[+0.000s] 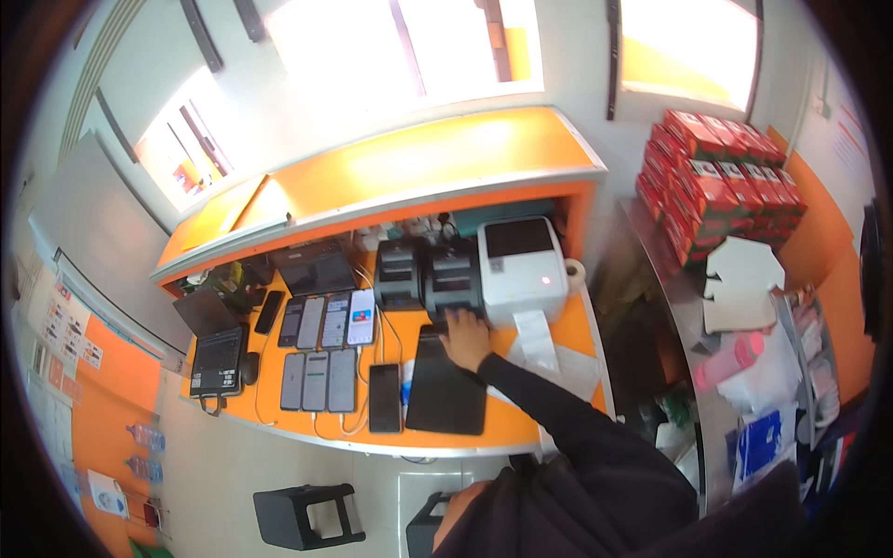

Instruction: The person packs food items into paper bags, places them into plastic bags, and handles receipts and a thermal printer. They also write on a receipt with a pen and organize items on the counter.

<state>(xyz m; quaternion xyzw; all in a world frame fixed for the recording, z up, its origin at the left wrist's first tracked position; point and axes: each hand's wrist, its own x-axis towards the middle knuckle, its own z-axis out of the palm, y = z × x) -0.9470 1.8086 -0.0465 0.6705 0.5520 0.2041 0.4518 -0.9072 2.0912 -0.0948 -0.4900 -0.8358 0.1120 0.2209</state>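
My right hand (466, 340), in a black sleeve, reaches palm down over the far end of a flat black panel (446, 390), which may be a closed laptop or a tablet. Its fingertips are at the lower front of a black label printer (452, 279); whether they press it is hard to see. A second black printer (398, 272) stands to the left. On the right, a white label printer (520, 279) shows a lit red light, and a paper label strip (536, 338) hangs from its front. My left hand is out of view.
Several smartphones (328, 380) lie in rows on the orange desk (265, 390), with charging cables among them. Two laptops (220, 356) (317, 268) stand farther left. Stacked red boxes (718, 181) and a pink bottle (729, 359) occupy the right counter. A black stool (307, 516) is on the floor.
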